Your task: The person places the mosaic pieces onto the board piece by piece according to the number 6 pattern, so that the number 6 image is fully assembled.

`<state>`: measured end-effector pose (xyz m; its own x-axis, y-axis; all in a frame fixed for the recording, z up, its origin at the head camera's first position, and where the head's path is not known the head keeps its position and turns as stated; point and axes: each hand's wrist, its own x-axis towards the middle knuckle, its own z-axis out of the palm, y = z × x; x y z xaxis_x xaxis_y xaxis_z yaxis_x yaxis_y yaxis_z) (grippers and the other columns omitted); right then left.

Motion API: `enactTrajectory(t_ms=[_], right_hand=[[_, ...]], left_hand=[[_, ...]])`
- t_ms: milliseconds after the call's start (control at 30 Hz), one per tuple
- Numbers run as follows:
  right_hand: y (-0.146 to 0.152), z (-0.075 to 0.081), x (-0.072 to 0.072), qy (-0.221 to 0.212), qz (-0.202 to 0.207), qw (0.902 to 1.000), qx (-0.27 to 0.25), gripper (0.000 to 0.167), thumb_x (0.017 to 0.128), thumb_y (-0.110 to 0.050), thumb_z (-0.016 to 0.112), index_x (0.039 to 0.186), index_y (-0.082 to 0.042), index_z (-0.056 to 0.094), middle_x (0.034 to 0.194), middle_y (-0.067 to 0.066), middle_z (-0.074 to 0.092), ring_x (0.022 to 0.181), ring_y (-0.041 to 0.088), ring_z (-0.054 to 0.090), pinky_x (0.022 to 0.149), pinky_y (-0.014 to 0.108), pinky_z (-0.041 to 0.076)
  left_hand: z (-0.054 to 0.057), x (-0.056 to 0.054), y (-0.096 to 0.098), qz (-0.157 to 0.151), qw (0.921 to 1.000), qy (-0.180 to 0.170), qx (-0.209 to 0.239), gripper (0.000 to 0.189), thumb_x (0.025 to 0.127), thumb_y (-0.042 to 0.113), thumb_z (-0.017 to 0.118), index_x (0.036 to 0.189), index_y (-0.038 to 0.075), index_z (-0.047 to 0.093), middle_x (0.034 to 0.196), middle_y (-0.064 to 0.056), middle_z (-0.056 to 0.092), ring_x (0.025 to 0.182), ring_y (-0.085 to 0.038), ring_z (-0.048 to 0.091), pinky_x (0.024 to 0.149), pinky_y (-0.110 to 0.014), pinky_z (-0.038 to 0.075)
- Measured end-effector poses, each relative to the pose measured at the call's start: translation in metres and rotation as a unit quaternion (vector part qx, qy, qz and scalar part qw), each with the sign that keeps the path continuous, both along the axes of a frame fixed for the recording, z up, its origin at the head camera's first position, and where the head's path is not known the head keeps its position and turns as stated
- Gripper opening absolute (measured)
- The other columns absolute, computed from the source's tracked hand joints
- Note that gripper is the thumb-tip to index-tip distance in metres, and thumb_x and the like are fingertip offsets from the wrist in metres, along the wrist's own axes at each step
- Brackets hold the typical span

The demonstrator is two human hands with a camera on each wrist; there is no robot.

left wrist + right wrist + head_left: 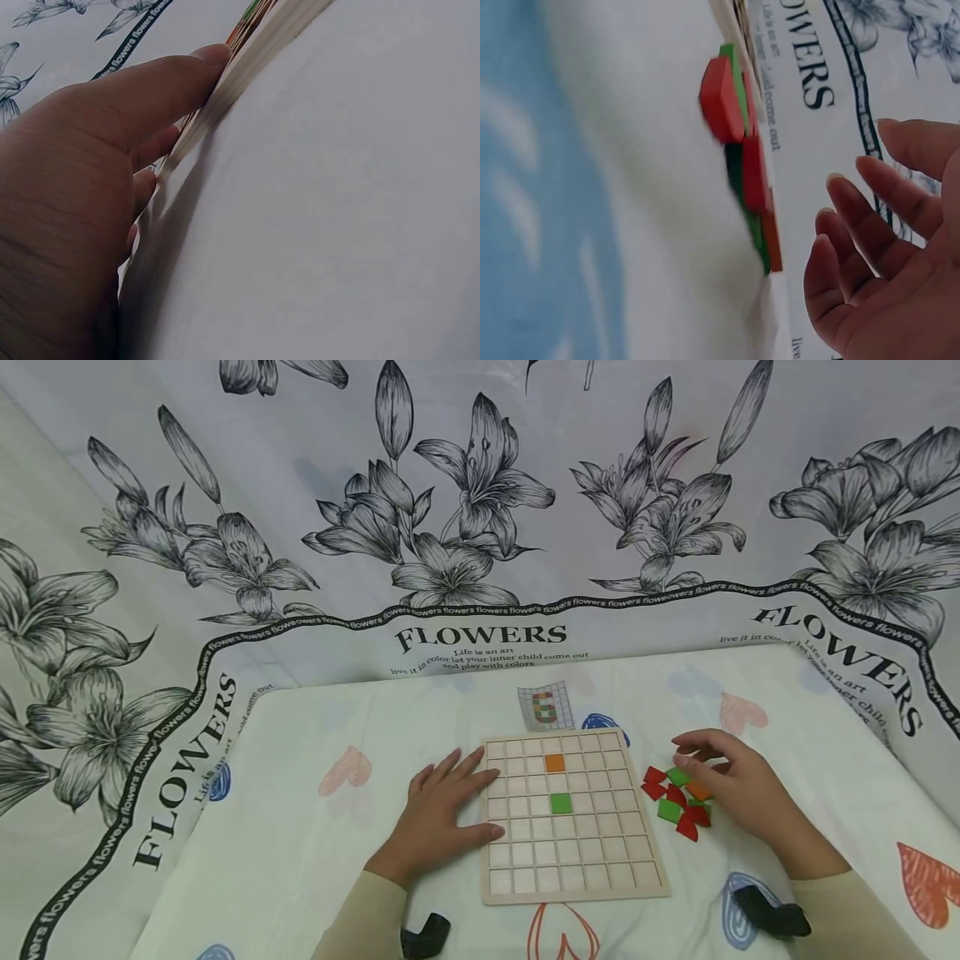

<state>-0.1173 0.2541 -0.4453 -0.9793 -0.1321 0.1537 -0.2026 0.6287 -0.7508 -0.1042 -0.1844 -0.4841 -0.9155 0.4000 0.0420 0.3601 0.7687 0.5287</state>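
Observation:
A square wooden grid board (522, 856) lies on the table. One orange square tile (554, 763) and one green square tile (561, 803) sit in separate cells of the same column. My left hand (438, 818) rests at the board's left edge, fingers spread, thumb and fingertips touching the rim. Right of the board is a small pile of red, green and orange pieces, among them a red rounded piece (687, 827) and a green piece (670, 810). My right hand (738, 789) hovers over this pile; in the right wrist view its fingers are loosely bent, apart from the red pieces (724, 101), holding nothing.
Behind the board lies a small pattern card (545, 706) showing a coloured shape on a grid. The white tablecloth (420, 718) has printed hearts, and a flower-printed curtain (480, 568) hangs behind. Black objects (772, 912) sit by both wrists.

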Motion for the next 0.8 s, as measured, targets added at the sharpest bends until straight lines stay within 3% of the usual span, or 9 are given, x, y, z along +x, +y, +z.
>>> enactTrajectory(t_ms=[167,367,633,800], right_hand=[[0.011,-0.009,-0.003,-0.048,-0.01,0.9987,0.014,0.039,0.11,-0.028,0.069,0.139,-0.003,0.067,0.124,0.014,0.07,0.108,0.026,0.063,0.083,0.017,0.05],[0.023,-0.021,-0.006,-0.097,0.023,0.9949,0.011,0.047,0.105,-0.026,0.075,0.144,-0.002,0.063,0.133,0.017,0.067,0.121,0.037,0.059,0.088,0.022,0.048],[0.037,-0.022,-0.006,-0.088,0.045,0.994,0.047,0.046,0.101,-0.028,0.081,0.14,-0.006,0.068,0.138,0.013,0.066,0.122,0.033,0.059,0.091,0.018,0.045],[0.039,-0.023,-0.007,-0.096,0.029,0.9937,0.051,0.041,0.1,-0.032,0.083,0.132,-0.008,0.072,0.12,0.007,0.07,0.106,0.026,0.061,0.084,0.019,0.048]], left_hand=[[-0.001,-0.001,0.0,-0.002,1.0,0.005,0.0,0.082,0.091,0.071,0.074,0.163,0.036,0.055,0.177,0.017,0.024,0.165,-0.018,0.012,0.126,-0.053,0.004],[-0.004,-0.002,-0.002,-0.002,0.9999,0.008,-0.007,0.083,0.091,0.074,0.072,0.163,0.036,0.054,0.177,0.018,0.023,0.164,-0.017,0.012,0.126,-0.053,0.004],[-0.004,-0.003,0.0,0.0,0.9999,0.005,-0.01,0.083,0.091,0.074,0.071,0.163,0.036,0.054,0.177,0.019,0.022,0.165,-0.017,0.012,0.127,-0.054,0.004],[-0.003,-0.003,0.0,-0.003,0.9999,0.002,-0.012,0.084,0.091,0.073,0.072,0.163,0.035,0.054,0.177,0.019,0.022,0.165,-0.018,0.012,0.126,-0.055,0.005]])
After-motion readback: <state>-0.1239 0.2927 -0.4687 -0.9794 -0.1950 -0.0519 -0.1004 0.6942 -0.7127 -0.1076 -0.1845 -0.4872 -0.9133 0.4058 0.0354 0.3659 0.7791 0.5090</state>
